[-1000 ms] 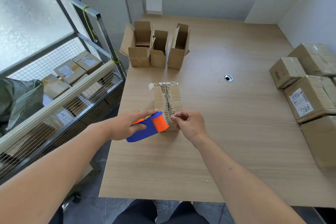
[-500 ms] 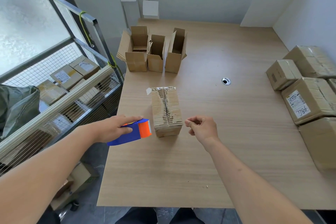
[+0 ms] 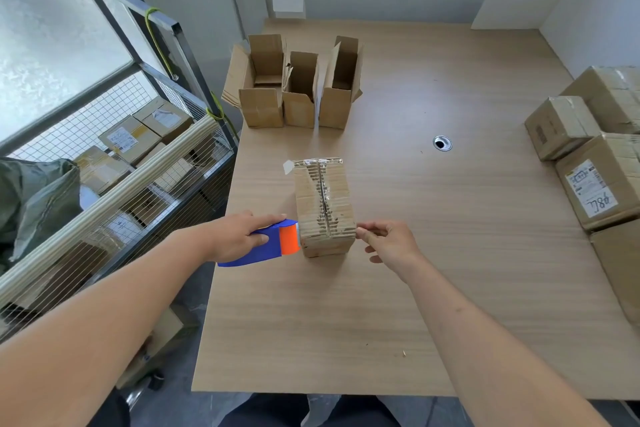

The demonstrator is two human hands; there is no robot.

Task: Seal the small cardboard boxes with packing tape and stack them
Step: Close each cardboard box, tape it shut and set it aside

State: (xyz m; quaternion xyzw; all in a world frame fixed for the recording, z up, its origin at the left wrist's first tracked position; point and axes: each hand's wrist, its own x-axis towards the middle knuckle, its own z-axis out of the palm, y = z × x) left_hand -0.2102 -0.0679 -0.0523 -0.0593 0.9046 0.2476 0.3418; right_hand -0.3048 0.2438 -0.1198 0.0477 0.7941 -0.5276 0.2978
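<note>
A small closed cardboard box (image 3: pixel 323 198) lies lengthwise on the wooden table (image 3: pixel 450 270), with clear tape along its top seam and across its far end. My left hand (image 3: pixel 239 236) grips a blue and orange tape dispenser (image 3: pixel 273 246), whose orange head touches the box's near left side. My right hand (image 3: pixel 391 243) is at the box's near right corner, thumb and forefinger pinched together on what looks like the end of the clear tape. The tape itself barely shows.
Three open empty boxes (image 3: pixel 298 90) stand at the table's far left. Several sealed, labelled boxes (image 3: pixel 595 180) are piled along the right edge. A wire cart (image 3: pixel 138 163) with parcels stands left of the table. A cable hole (image 3: pixel 442 142) sits mid-table.
Both hands have closed in on the box's near end. The dispenser moved right until it touches the left side, and my right hand moved up to the right corner.
</note>
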